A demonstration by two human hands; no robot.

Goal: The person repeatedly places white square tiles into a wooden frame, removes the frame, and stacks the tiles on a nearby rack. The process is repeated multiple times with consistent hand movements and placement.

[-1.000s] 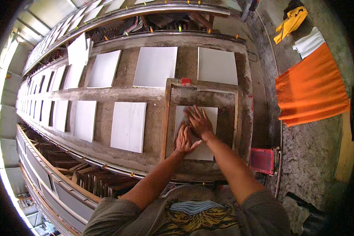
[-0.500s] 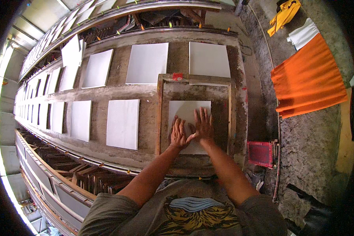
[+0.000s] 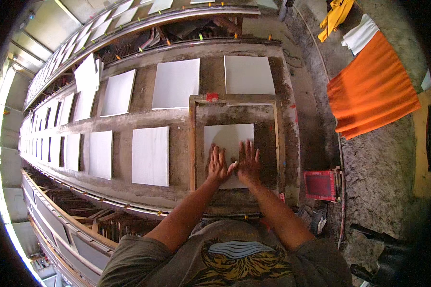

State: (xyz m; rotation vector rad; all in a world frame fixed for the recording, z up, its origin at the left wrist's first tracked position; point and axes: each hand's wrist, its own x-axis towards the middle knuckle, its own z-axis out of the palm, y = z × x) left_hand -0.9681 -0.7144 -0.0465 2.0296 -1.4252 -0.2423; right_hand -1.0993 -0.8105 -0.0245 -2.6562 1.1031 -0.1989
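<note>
Inside a wooden frame (image 3: 192, 143) on the long table lies a white flat panel (image 3: 230, 134), possibly cloth or paper. My left hand (image 3: 217, 166) rests palm down over its left part, fingers stretched forward. Beside it, my right hand (image 3: 248, 163) lies flat over the right part with fingers spread. The two thumbs come close together at the middle. Both hands hold nothing, and they cover the panel's centre. Whether a mesh is stretched across the frame I cannot tell. A red patch (image 3: 212, 97) marks the frame's far bar.
More white panels (image 3: 151, 155) lie in two rows along the brown table (image 3: 177, 129) to the left. A red-framed screen (image 3: 320, 185) stands at its right end. Orange cloth (image 3: 373, 88) and yellow cloth (image 3: 336, 19) lie farther right. Another table (image 3: 148, 21) runs behind.
My right hand has slid back toward me over the panel. My left hand stays nearly in place. The whole view has shifted slightly.
</note>
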